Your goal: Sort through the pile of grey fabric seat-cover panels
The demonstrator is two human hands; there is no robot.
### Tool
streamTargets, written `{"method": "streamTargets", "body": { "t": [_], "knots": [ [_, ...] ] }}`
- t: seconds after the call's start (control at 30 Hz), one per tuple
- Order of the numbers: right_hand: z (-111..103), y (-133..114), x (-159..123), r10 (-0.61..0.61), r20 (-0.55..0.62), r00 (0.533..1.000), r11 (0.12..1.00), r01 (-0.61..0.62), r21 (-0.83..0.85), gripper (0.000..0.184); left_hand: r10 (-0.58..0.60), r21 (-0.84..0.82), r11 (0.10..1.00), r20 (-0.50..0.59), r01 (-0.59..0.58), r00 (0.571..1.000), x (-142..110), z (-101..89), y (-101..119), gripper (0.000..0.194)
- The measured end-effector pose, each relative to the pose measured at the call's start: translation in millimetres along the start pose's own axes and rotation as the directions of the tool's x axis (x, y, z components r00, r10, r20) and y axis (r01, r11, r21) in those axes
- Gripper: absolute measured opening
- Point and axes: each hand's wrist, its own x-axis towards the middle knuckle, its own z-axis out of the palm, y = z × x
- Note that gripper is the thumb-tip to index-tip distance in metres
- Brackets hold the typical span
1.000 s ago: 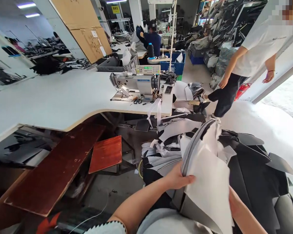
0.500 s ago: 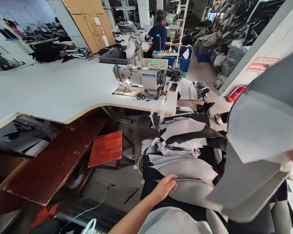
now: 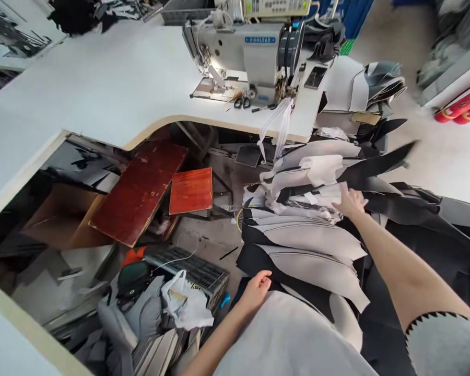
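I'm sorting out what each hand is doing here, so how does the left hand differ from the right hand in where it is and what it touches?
The left hand sits low and near the body, fingers curled at the edge of a dark cut panel; the right hand is stretched far forward, fingers spread on the white pieces high on the pile. The left arm is bent, the right one nearly straight. Both are bare and rest on the same fabric pile.

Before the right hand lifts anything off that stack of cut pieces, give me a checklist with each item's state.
1. Right hand on the stack of cut pieces: ok, resting on its far top.
2. Grip closed on a piece: cannot tell.
3. Left hand empty: ok, at the stack's near edge.
4. Stack tidy: not ok, the pieces splay unevenly.
5. Sewing machine bed free: ok; scissors lie beside it.
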Motion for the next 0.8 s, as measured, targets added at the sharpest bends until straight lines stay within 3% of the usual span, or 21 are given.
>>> {"method": "streamTargets", "body": {
  "t": [0.03,0.1,0.17,0.23,0.33,0.37,0.43,0.5,0.53,0.63,0.7,0.8],
  "knots": [
    [22.2,-5.0,-14.2,-0.103,0.064,0.993,0.995,0.103,0.011,0.078,-0.022,0.026,0.999,0.005,0.022,1.000,-4.2,1.4,-6.4,0.048],
    [58.3,-10.9,-48.5,-0.327,0.167,0.930,0.945,0.322,0.060,0.067,-0.058,0.089,0.994,0.028,0.055,0.998,-11.3,1.3,-18.9,0.048],
    [83.9,-10.6,-88.1,-0.451,0.190,0.872,0.892,0.440,0.101,0.054,-0.079,0.173,0.983,0.058,0.068,0.995,-15.0,-1.8,-28.9,0.047],
    [102.3,-5.1,-130.6,-0.490,0.184,0.852,0.872,0.476,0.115,0.044,-0.085,0.260,0.963,0.067,0.064,0.994,-14.8,-6.6,-35.3,0.047],
    [124.5,6.5,-189.9,-0.516,0.266,0.814,0.856,0.499,0.134,0.038,-0.069,0.358,0.932,0.042,0.049,0.997,-10.9,-13.6,-40.5,0.049],
    [131.1,9.4,-204.6,-0.494,0.296,0.817,0.868,0.480,0.125,0.039,-0.063,0.376,0.925,0.036,0.045,0.997,-9.9,-15.4,-42.2,0.050],
    [142.4,12.0,-220.5,-0.392,0.326,0.861,0.918,0.391,0.070,0.061,-0.067,0.395,0.918,0.040,0.046,0.997,-8.8,-17.7,-47.0,0.050],
    [149.4,8.2,-217.0,-0.266,0.322,0.909,0.960,0.279,0.006,0.075,-0.093,0.397,0.916,0.062,0.061,0.994,-8.2,-17.8,-54.2,0.048],
    [150.8,3.9,-209.7,-0.223,0.325,0.919,0.971,0.240,-0.012,0.071,-0.109,0.396,0.916,0.071,0.072,0.991,-7.2,-17.0,-58.5,0.046],
    [144.8,-12.7,-185.3,-0.193,0.398,0.897,0.979,0.205,0.013,0.039,-0.148,0.385,0.917,0.077,0.107,0.986,0.3,-10.9,-71.2,0.043],
    [131.5,-20.0,-185.3,-0.250,0.497,0.831,0.968,0.227,0.107,0.025,-0.157,0.366,0.923,0.076,0.119,0.985,8.3,-5.3,-78.1,0.042],
    [102.7,-20.3,-224.3,-0.380,0.630,0.677,0.922,0.227,0.313,0.014,-0.148,0.314,0.943,0.090,0.113,0.985,19.0,0.8,-86.4,0.041]
  ]
}}
